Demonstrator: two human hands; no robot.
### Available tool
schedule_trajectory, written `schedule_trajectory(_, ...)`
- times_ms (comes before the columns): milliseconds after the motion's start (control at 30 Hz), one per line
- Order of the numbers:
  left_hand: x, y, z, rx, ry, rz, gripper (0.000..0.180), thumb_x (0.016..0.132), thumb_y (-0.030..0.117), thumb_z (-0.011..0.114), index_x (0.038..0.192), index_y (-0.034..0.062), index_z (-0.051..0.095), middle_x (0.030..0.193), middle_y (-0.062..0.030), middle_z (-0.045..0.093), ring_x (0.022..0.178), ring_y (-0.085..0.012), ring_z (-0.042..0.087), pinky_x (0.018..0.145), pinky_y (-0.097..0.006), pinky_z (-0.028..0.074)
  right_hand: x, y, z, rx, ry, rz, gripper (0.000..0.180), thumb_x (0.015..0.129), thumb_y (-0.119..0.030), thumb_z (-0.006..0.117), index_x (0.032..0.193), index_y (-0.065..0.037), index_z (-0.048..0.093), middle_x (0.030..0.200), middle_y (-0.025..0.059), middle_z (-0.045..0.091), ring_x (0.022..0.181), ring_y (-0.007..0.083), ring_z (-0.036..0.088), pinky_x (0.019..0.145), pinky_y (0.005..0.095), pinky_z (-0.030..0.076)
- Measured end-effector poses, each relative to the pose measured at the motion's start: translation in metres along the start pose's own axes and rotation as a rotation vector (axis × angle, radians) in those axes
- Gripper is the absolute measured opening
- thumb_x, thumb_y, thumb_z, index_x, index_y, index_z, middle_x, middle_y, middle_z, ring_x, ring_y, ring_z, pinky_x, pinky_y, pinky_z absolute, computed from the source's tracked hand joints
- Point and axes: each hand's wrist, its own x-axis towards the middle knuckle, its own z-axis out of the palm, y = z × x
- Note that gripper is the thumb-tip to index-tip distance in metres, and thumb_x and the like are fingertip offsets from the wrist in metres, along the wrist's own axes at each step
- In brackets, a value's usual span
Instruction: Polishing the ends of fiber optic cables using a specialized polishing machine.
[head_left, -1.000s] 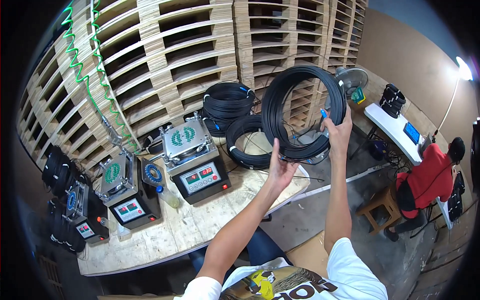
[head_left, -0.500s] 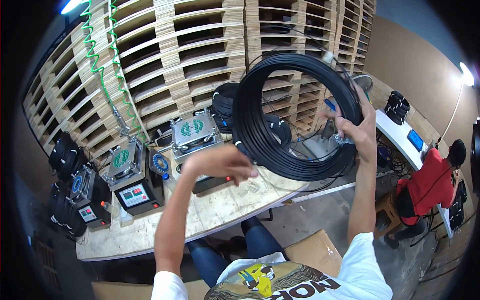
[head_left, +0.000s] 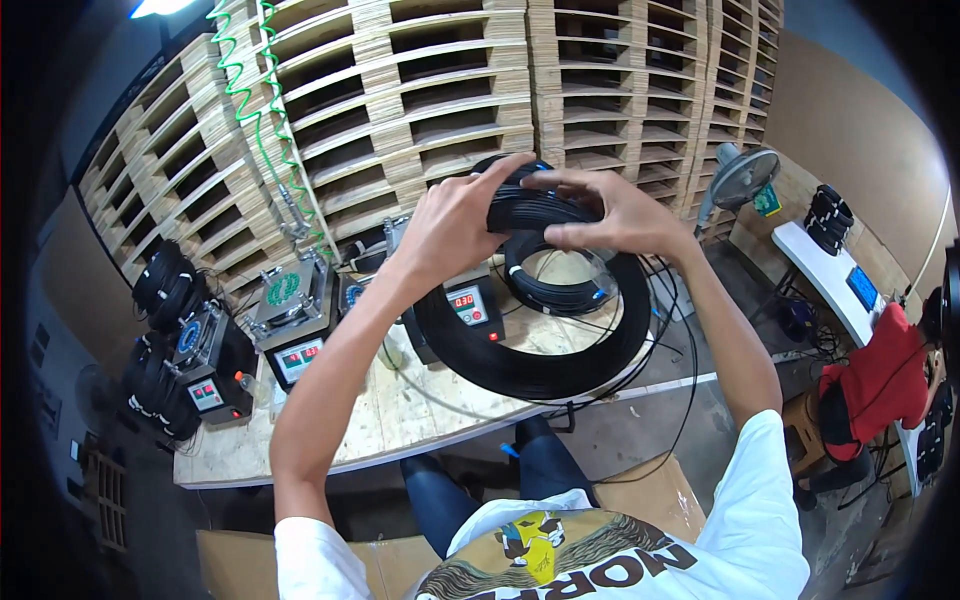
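Note:
A large coil of black cable (head_left: 540,378) hangs tilted in front of me, over the table's front edge. My left hand (head_left: 450,225) grips its upper left part, the fingers reaching over the strands. My right hand (head_left: 625,218) curls round the top from the right, thumb below and fingers above. Loose cable ends trail from the coil's right side, and one end with a blue tip (head_left: 509,450) dangles above my legs. Behind the ring, a smaller tied black coil (head_left: 555,295) lies on the table.
On the wooden table (head_left: 350,440) stand several black machines with lit displays, one (head_left: 295,350) with a green-ringed top plate. Black coils (head_left: 165,285) are heaped at the left. Stacked pallets (head_left: 450,90) rise behind. A fan (head_left: 740,180) and a person in red (head_left: 875,370) are at the right.
The coil has come left and lower and tilted. My left hand, apart from it before, now grips it. My right hand has shifted from its right side to the top.

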Motion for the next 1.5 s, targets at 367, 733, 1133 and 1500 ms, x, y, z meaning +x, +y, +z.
schedule_trajectory(367,-0.077,-0.073,-0.009,-0.095,0.186,-0.347,0.055,0.072,0.003,0.072,0.127,0.006,0.067,0.1,-0.0174,0.075,0.085,-0.023,0.072,0.083,-0.033,0.054,0.079,0.092,-0.002,0.31,0.272,-0.301,0.066,0.085,0.016,0.047,0.146,-0.007,0.047,0.148,0.0113,0.048,0.12,0.0256,0.059,0.098,0.0363,0.055)
schedule_trajectory(733,-0.129,-0.123,0.026,-0.199,0.342,-0.58,0.052,0.072,0.006,0.074,0.123,0.0011,0.068,0.097,-0.0155,0.076,0.087,-0.0184,0.073,0.081,-0.031,0.055,0.104,0.123,0.053,0.246,-0.069,0.112,0.031,0.099,-0.023,0.065,0.12,-0.001,0.069,0.093,0.0055,0.073,0.085,0.0113,0.067,0.079,0.0273,0.054)
schedule_trajectory(1133,-0.165,-0.142,0.051,-0.487,0.356,-0.934,0.054,0.071,0.001,0.07,0.126,0.0012,0.067,0.085,-0.0046,0.068,0.065,-0.0092,0.057,0.059,-0.026,0.045,0.124,0.134,0.053,0.258,0.558,-0.043,0.023,0.103,-0.021,0.057,0.116,-0.004,0.067,0.074,0.0013,0.064,0.063,0.0061,0.06,0.057,0.0206,0.05)
schedule_trajectory(1500,-0.182,-0.145,0.052,-0.465,0.363,-1.011,0.051,0.073,-0.003,0.066,0.123,0.0024,0.067,0.084,-0.0042,0.067,0.063,-0.011,0.057,0.056,-0.027,0.044,0.162,0.12,0.058,0.199,0.372,-0.068,0.025,0.102,-0.022,0.059,0.115,-0.005,0.072,0.059,-0.0016,0.054,0.047,0.0051,0.047,0.042,0.0222,0.038)
